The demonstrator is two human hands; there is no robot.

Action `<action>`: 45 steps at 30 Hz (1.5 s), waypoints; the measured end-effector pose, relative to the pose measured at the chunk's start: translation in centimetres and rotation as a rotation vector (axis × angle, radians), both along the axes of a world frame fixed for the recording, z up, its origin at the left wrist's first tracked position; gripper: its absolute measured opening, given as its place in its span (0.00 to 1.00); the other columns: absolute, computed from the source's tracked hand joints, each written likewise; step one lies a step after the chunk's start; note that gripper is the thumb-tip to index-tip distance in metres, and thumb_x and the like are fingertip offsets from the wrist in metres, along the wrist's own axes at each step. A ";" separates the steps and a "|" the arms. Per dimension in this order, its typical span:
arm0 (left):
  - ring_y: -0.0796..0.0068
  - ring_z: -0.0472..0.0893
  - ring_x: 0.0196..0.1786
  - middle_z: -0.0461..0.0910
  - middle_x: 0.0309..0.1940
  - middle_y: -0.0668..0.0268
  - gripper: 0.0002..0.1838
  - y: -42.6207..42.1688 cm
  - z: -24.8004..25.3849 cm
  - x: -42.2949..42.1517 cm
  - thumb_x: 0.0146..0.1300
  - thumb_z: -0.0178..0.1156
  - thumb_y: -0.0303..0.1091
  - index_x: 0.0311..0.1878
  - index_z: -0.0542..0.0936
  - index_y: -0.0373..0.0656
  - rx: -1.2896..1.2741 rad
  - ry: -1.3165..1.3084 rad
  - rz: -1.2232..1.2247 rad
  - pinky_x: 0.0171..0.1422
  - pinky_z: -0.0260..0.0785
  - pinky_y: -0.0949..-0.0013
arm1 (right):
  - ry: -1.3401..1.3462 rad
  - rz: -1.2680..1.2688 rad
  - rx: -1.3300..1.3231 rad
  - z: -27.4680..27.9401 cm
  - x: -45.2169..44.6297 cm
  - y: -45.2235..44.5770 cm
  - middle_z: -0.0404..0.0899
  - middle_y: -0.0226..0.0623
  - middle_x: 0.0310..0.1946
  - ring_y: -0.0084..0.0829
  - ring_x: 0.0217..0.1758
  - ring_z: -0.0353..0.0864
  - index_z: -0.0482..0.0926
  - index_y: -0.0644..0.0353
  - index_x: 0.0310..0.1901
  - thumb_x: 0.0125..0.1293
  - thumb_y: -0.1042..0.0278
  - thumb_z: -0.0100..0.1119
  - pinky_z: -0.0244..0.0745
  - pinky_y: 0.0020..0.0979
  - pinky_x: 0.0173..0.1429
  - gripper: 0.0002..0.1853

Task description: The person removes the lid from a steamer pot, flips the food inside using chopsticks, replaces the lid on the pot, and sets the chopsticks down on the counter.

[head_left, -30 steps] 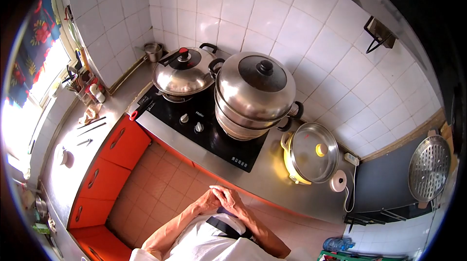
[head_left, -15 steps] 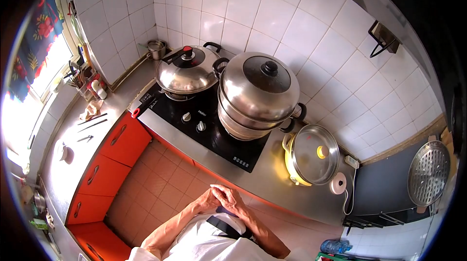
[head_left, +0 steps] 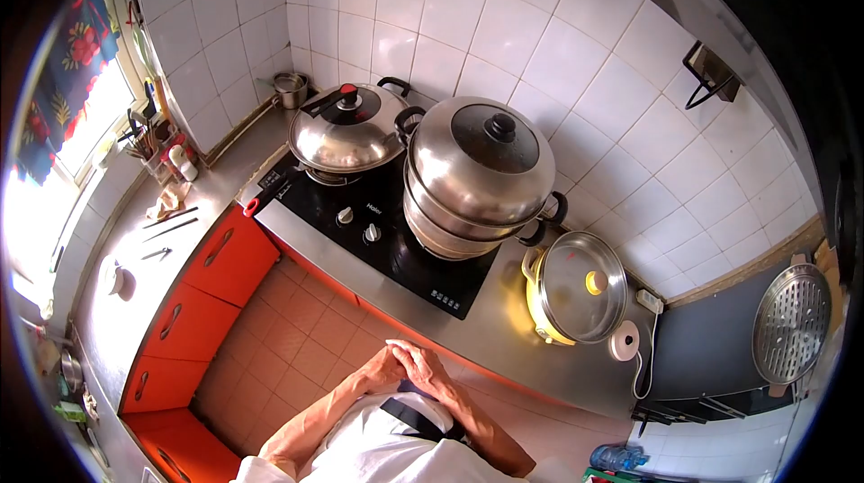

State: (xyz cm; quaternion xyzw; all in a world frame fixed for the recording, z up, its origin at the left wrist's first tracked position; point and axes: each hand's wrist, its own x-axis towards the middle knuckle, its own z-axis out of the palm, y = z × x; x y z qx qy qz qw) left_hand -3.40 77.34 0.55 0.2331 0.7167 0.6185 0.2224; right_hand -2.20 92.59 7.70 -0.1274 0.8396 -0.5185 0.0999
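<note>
The grip of both hands is folded together low in front of the white top [head_left: 369, 447]: the left hand [head_left: 430, 373] and the right hand [head_left: 383, 370] have their fingers closed over each other, with no object visible in either. Whether something small sits between the palms cannot be told.

The hands are in front of the stove [head_left: 396, 265], apart from it and from the table [head_left: 540, 373]. On the stove's right part stands the tiered steamer [head_left: 450, 159], its domed lid on; on its left part is the wok [head_left: 337, 143], also covered. To the stove's right, on the table, is the yellow cooker [head_left: 544, 312] under a glass lid [head_left: 576, 298], with a round pink thing [head_left: 624, 340] just beside it. Left of the stove lie thin dark sticks [head_left: 169, 228].

All three vessels are covered, and neither hand touches one. Their contents are hidden or lost in glare, the burners are mostly hidden beneath the pots, and any flame is hard to make out. The blue bottle [head_left: 618, 456] right of the hands is partly cut off.
</note>
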 end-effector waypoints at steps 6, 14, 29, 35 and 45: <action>0.66 0.78 0.40 0.81 0.35 0.57 0.08 0.0 0.9 0.1 0.59 0.64 0.29 0.40 0.81 0.38 -0.030 -0.030 0.053 0.43 0.74 0.61 | 0.017 0.000 -0.004 -0.5 0.0 0.1 0.84 0.52 0.48 0.52 0.50 0.84 0.79 0.58 0.58 0.78 0.53 0.46 0.80 0.41 0.53 0.21; 0.71 0.75 0.42 0.80 0.38 0.63 0.10 0.2 -0.2 0.1 0.59 0.66 0.29 0.42 0.80 0.38 0.017 -0.095 0.019 0.43 0.73 0.64 | 0.019 -0.004 -0.002 0.1 0.1 0.3 0.84 0.52 0.48 0.52 0.50 0.84 0.79 0.58 0.57 0.78 0.53 0.47 0.80 0.42 0.53 0.20; 0.69 0.77 0.41 0.81 0.36 0.60 0.10 0.3 1.3 0.1 0.59 0.66 0.29 0.43 0.80 0.38 -0.009 -0.060 0.017 0.45 0.74 0.63 | -0.003 -0.010 -0.005 0.0 0.2 0.4 0.85 0.52 0.47 0.52 0.50 0.85 0.80 0.58 0.57 0.78 0.52 0.47 0.80 0.42 0.52 0.20; 0.68 0.77 0.42 0.81 0.37 0.59 0.10 0.2 0.5 0.1 0.60 0.65 0.28 0.44 0.80 0.38 -0.050 -0.098 0.019 0.46 0.75 0.63 | 0.030 -0.010 0.003 -0.1 0.2 0.4 0.85 0.52 0.47 0.51 0.50 0.85 0.80 0.58 0.57 0.78 0.52 0.48 0.81 0.41 0.51 0.20; 0.73 0.75 0.44 0.81 0.40 0.66 0.11 0.0 -2.0 0.4 0.58 0.67 0.27 0.45 0.80 0.38 0.025 -0.163 -0.007 0.48 0.74 0.66 | -0.004 -0.018 -0.019 -0.4 0.3 0.4 0.85 0.52 0.46 0.51 0.49 0.85 0.80 0.58 0.56 0.77 0.53 0.49 0.81 0.40 0.50 0.19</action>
